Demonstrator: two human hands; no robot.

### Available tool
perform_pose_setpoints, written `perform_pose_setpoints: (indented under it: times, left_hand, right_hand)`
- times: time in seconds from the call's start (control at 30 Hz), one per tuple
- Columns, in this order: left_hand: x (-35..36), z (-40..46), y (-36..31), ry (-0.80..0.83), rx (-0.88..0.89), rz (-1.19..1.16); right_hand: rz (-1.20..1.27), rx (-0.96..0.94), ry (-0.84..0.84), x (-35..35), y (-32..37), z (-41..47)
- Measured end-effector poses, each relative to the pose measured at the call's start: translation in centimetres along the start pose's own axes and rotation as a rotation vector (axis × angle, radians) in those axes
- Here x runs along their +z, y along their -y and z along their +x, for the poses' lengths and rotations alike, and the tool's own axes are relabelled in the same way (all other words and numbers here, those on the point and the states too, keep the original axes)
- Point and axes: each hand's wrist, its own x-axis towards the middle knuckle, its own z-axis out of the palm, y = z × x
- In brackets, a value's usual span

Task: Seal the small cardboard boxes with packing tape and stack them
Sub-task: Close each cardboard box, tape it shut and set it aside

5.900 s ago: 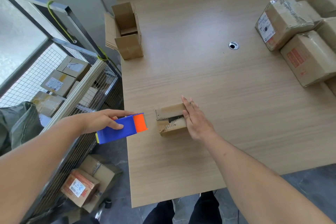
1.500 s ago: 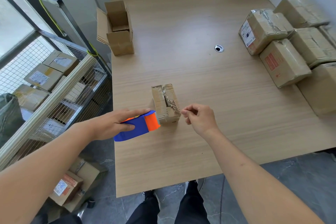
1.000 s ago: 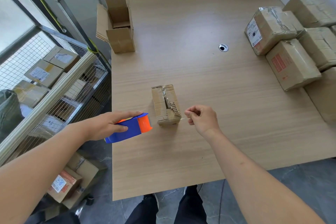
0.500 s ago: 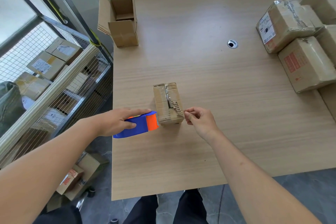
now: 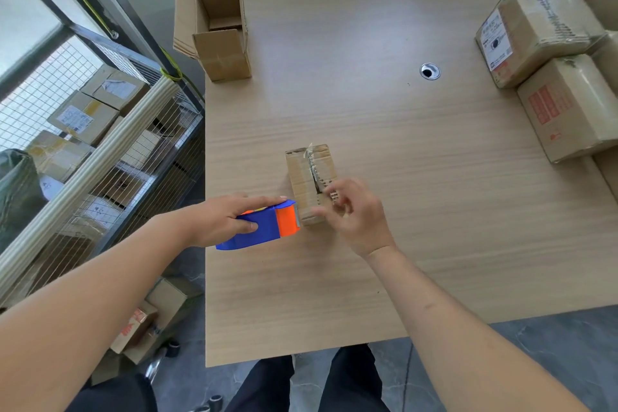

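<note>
**Tape end at the near edge of the small box**

My right hand sits at the near right corner of the small cardboard box, fingers curled in and blurred. It looks like a pinch on a free tape end, but the tape itself is too thin and clear to make out, so I cannot say for certain what is between the fingertips. My left hand grips the blue and orange tape dispenser, fingers wrapped over the body, orange nose touching or just short of the box's near left corner; I cannot tell which.

The box lies straight ahead of both hands on the tabletop, long axis running away from me. Its centre seam shows ragged old tape and a dark gap. Both hands are about equally near; the dispenser is left of the seam, the right hand just right of it.

Judgement: the coming pull has to run along that seam, away from me, so the dispenser must shift right onto the centre line first.

Both forearms reach in low from the near edge, wrists roughly level. Further out: an open carton far left, sealed parcels far right.
</note>
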Motion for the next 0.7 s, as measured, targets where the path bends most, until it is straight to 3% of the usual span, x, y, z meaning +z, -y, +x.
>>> perform_pose_setpoints:
  times: [0.1, 0.3, 0.4, 0.5, 0.6, 0.7]
  left_hand:
    - [0.2, 0.4, 0.1, -0.001, 0.01, -0.01]
    - [0.5, 0.4, 0.1, 0.006, 0.03, -0.059]
    - [0.8, 0.3, 0.2, -0.015, 0.036, -0.075]
    - [1.1, 0.7, 0.2, -0.012, 0.043, -0.044]
    - [1.7, 1.1, -0.1, -0.012, 0.058, -0.067]
    - [2.3, 1.2, 0.1, -0.03, 0.081, -0.114]
  right_hand:
    - [-0.216, -0.12, 0.232, 0.0, -0.5, 0.7]
    - [-0.34, -0.133, 0.244, 0.4, -0.8, 0.4]
    - [-0.234, -0.068, 0.293, -0.2, -0.2, 0.8]
    - [-0.146, 0.043, 0.154, 0.0, 1.7, 0.5]
    - [-0.289, 0.204, 0.153, 1.6, 2.2, 0.3]
    - [-0.47, 0.176, 0.267, 2.6, 1.1, 0.1]
